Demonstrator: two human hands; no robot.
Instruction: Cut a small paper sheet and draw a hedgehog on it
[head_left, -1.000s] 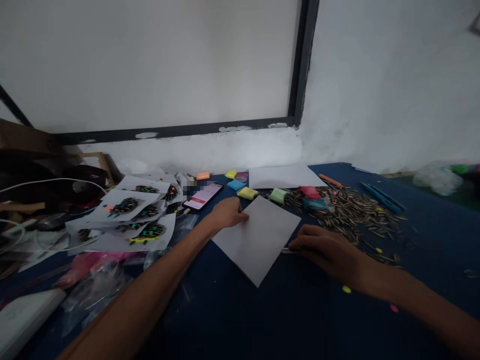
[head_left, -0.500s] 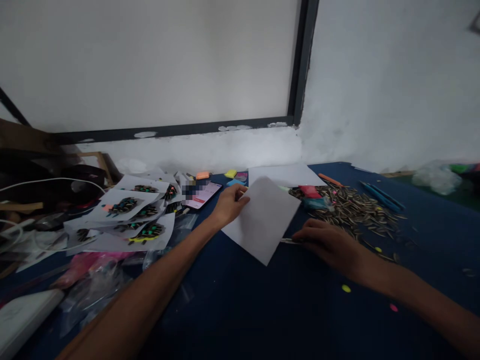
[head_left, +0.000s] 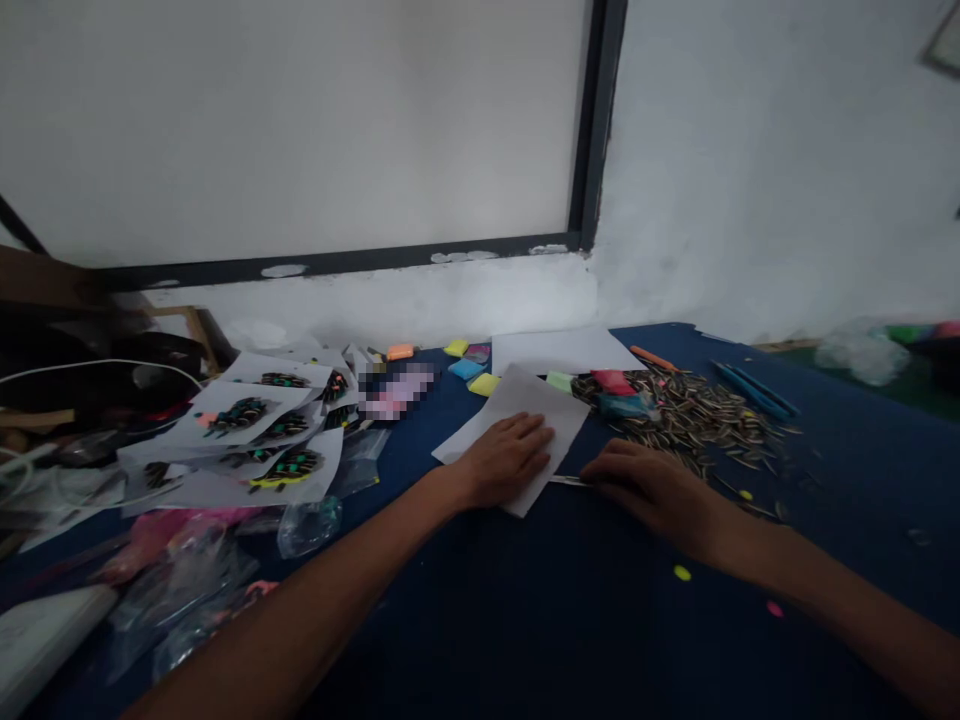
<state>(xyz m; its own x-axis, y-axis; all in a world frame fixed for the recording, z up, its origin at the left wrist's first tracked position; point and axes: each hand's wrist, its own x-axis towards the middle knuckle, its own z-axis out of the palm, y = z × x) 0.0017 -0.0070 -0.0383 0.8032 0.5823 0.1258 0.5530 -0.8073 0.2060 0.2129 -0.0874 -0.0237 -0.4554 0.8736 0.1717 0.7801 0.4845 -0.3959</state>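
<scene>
My left hand [head_left: 510, 455] lies with its fingers stretched out on a folded sheet of white paper [head_left: 559, 398], pressing its upper layer down on the blue table. Just right of the paper, my right hand [head_left: 637, 485] is closed round a thin pale tool [head_left: 568, 481]. The tool's narrow end points left, reaching the paper's lower right edge. Its kind cannot be made out, since the fingers cover the rest. Beyond the right hand spreads a heap of striped seeds [head_left: 705, 415], with a red packet [head_left: 613, 382] at its left edge.
Another white sheet [head_left: 562, 350] lies at the back by the wall. Papers with seed-and-clay figures [head_left: 240, 415] are piled at the left, above clear plastic bags [head_left: 180, 570]. Small coloured packets [head_left: 466, 369], blue tweezers-like tool [head_left: 754, 390] and an orange stick [head_left: 652, 358] lie farther back.
My left hand has moved from the paper's upper left edge down onto its middle and flattened out. The raised layer of paper now lies lower. The right hand keeps its hold on the tool.
</scene>
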